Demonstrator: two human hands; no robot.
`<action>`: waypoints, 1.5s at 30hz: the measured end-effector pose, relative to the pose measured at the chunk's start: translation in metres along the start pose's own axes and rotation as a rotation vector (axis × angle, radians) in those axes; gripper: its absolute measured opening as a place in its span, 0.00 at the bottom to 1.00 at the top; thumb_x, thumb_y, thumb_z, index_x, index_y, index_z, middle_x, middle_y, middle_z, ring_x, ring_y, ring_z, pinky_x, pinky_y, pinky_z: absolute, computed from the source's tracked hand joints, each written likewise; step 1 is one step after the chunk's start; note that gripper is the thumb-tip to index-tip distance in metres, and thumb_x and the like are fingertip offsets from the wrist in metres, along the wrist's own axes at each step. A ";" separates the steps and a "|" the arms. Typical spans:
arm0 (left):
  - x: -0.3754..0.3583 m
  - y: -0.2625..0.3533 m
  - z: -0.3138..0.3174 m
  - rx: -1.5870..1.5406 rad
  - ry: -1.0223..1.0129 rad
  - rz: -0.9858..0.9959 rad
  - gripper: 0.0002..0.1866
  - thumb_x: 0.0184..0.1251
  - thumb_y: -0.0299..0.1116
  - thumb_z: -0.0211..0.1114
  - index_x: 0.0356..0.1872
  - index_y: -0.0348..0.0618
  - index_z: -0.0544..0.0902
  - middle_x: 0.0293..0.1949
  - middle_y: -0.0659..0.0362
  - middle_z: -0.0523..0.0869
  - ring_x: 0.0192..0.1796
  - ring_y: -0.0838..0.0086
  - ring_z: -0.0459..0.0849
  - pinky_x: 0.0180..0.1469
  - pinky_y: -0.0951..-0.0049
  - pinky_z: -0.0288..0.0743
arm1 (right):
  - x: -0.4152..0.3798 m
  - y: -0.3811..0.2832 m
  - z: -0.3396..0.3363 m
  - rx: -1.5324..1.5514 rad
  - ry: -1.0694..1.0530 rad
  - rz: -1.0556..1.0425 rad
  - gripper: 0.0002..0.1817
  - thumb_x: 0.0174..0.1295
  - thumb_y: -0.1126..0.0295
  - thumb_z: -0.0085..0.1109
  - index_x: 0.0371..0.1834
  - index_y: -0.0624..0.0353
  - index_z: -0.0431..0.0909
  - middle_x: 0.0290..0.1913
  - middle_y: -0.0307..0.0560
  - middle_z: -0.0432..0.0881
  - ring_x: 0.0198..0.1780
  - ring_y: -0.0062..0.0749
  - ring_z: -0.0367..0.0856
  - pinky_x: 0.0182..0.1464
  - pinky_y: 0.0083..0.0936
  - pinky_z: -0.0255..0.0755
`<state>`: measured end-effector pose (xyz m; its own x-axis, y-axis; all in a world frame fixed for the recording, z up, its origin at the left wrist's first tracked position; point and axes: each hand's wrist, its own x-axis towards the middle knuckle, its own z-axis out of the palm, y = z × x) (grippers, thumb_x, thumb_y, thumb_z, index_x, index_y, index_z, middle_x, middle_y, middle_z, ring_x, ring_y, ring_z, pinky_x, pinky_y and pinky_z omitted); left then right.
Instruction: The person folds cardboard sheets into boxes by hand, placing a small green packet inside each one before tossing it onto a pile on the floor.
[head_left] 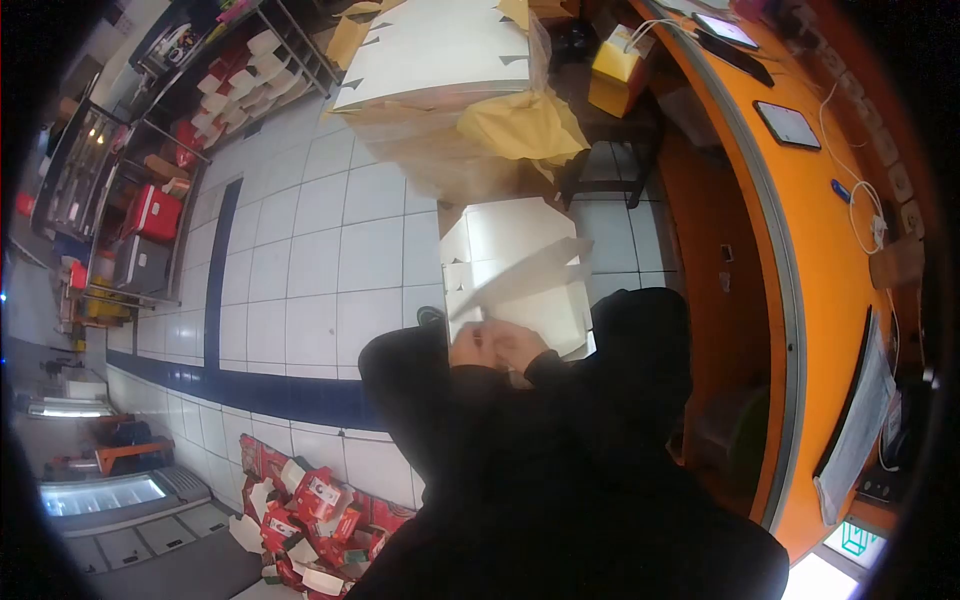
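Note:
A white cardboard box (515, 240), partly folded with its flaps standing up, is in front of my body. Its plain inner side faces me. At its near edge, my left hand (474, 347) and my right hand (520, 346) are close together, fingers bent around the cardboard. The fingertips are partly hidden, and the hands are slightly blurred. Just beyond the box is a stack of flat white cardboard sheets (440, 50), with torn yellow-brown wrapping paper (525, 125) around it.
To the right runs an orange counter (745, 120) with a phone (787, 125) and cables. A yellow bag (615, 75) stands near it. Red and white folded boxes (320, 505) are heaped at lower left. Metal shelving with a red cooler (155, 212) lines the left of the tiled floor (300, 240).

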<state>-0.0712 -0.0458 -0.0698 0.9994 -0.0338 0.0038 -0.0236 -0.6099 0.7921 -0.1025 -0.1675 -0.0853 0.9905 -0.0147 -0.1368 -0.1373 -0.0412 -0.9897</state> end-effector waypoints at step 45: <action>0.023 0.033 0.104 -0.172 -0.322 -0.267 0.12 0.55 0.38 0.61 0.29 0.42 0.88 0.29 0.46 0.86 0.34 0.54 0.86 0.42 0.58 0.81 | 0.021 -0.026 -0.098 -0.979 0.111 -0.073 0.10 0.60 0.64 0.58 0.33 0.61 0.76 0.29 0.56 0.82 0.33 0.55 0.82 0.38 0.42 0.74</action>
<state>-0.0512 -0.1496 -0.1072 0.9106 -0.1542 -0.3834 0.2658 -0.4916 0.8293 -0.0788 -0.2650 -0.0585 0.9972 -0.0709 -0.0221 -0.0721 -0.8532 -0.5165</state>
